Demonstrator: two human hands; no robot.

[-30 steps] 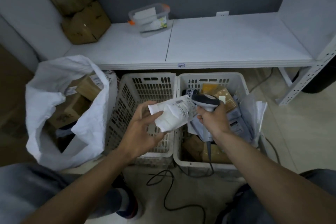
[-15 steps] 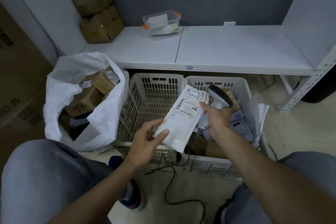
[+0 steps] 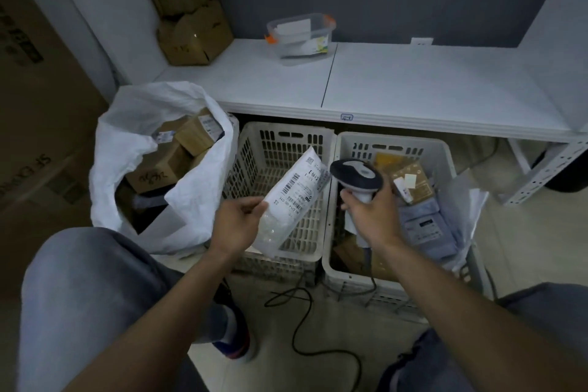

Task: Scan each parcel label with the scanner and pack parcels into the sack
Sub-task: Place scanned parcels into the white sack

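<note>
My left hand (image 3: 237, 224) grips the lower end of a white padded parcel (image 3: 291, 200) with its barcode label facing up, held over the left basket (image 3: 280, 143). My right hand (image 3: 370, 212) grips the handle of a grey and white scanner (image 3: 356, 173), whose head sits just right of the parcel's top end. The white sack (image 3: 191, 194) stands open at the left and holds several cardboard boxes. The right basket (image 3: 337, 210) holds brown and blue-grey parcels.
A low white shelf (image 3: 397, 86) runs above the baskets, with a clear plastic tub (image 3: 300, 35) and a cardboard box (image 3: 194, 35) on it. The scanner's black cable (image 3: 305, 325) loops over the floor between my knees. A large carton stands at the far left.
The parcel has swung left, away from the scanner, with its label now turned fully up. The scanner has pulled slightly right. The view has tilted and shifted.
</note>
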